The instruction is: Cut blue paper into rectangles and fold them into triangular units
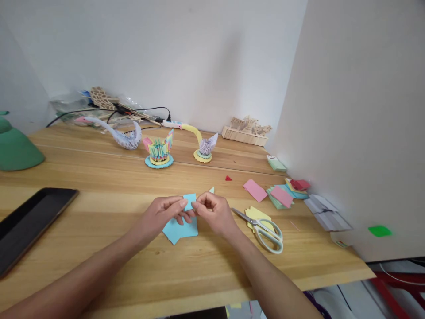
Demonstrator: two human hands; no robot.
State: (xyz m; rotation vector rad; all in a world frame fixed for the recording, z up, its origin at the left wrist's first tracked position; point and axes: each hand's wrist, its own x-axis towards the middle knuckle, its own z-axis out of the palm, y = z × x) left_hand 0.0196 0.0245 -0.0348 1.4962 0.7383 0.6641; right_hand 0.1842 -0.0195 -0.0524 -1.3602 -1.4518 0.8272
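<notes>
A small light-blue paper piece is pinched between my two hands above the table. My left hand grips its left edge between thumb and fingers. On its right side, the thumb and fingertips of my right hand close on the edge. Larger light-blue paper sheets lie on the wood just below my hands. Behind my right hand, the tip of a pale green folded piece shows. Scissors rest to the right, partly on yellow paper slips.
Folded-paper swans and a colourful paper model stand farther back. A dark tablet lies left, near a green lamp base. Pink paper, paper stacks and a wooden block are right.
</notes>
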